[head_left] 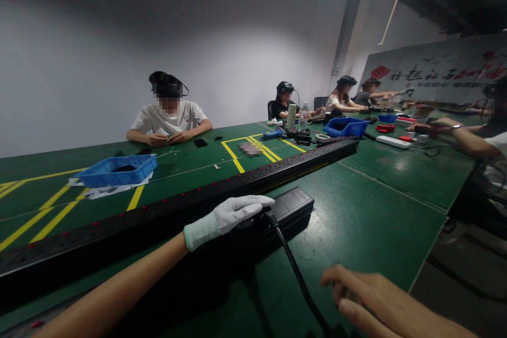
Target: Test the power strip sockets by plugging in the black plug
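My left hand (233, 212), in a white glove with a pale green cuff, lies with its fingers stretched out over the near end of a black box-shaped device (295, 203). The device rests on the green table, and part of its near end is hidden under the glove. From beside my fingertips a thick black cord (293, 264) runs down toward the bottom edge. My right hand (368, 296) is bare and hovers at the lower right, to the right of the cord. Its fingers are slightly bent and apart, with nothing in them.
A long black power rail (190, 198) with red dots crosses the green table (380, 232) behind the device. Beyond it are a blue tray (114, 171), another blue bin (346, 127) and a clear bottle (304, 116). Several people sit around the table, one person (170, 116) opposite.
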`<state>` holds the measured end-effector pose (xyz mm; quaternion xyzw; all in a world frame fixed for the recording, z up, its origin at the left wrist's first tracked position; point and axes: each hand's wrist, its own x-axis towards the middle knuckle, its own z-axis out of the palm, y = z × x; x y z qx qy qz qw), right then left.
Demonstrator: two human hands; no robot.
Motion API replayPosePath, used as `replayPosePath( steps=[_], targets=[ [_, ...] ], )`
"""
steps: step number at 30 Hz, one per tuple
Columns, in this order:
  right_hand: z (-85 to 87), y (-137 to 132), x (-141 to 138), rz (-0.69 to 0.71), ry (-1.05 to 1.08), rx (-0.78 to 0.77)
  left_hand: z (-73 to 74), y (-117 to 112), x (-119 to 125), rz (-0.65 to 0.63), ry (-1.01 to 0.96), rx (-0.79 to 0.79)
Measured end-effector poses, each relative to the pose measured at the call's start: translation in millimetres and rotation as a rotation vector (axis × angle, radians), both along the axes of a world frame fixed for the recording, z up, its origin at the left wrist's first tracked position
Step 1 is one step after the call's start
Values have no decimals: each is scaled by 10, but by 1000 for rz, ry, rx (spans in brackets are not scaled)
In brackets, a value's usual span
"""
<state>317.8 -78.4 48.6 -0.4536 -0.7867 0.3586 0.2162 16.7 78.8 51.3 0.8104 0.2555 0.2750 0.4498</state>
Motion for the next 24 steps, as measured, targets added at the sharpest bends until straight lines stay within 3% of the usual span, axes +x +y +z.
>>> replayPosePath(
  steps=[3, 5, 10, 16, 24],
  targets=[
    [274, 421, -43, 24, -147, 620, -35, 67, -44, 80, -10, -52],
    [290, 725, -175, 131, -177, 784, -82, 106, -93, 119, 45, -39],
    [22, 1189, -541, 433, -188, 828, -180, 170, -176, 91, 164, -50],
    [-267, 1220, -659, 332, -50, 936, -214, 223, -163, -5, 100, -124],
    [-571, 1368, -741, 236, 18, 1124, -199, 185, -204, 79, 145, -127]
  ],
)
